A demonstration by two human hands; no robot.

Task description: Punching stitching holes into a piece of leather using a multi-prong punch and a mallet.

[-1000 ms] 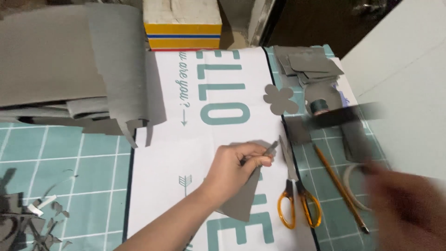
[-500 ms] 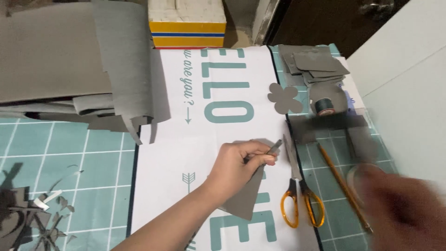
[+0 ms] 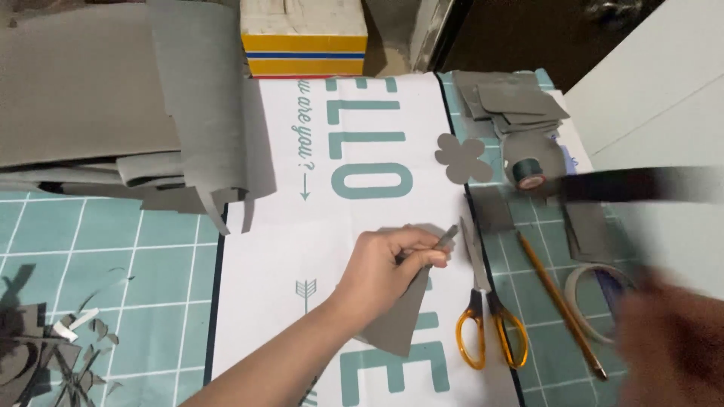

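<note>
Head view: paper scraps (image 3: 45, 354) lie at far left on the bench (image 3: 98, 249). Left hand (image 3: 381, 271), fingers pinched on a grey paper piece (image 3: 400, 320), over the white sheet (image 3: 302, 249). Scissors (image 3: 486, 320) and pencil (image 3: 562, 305) follow. Right hand (image 3: 671, 339) blurred; grip unreadable.

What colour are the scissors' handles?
Orange, with yellow inner rims; the scissors show clearly in the head view.

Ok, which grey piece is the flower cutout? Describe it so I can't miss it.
Start at the white printed sheet with teal letters. At its right edge, above the orange-handled scissors, lies the flat grey paper flower cutout. Only it has rounded petals; neighbouring grey scraps are straight-edged.
</note>
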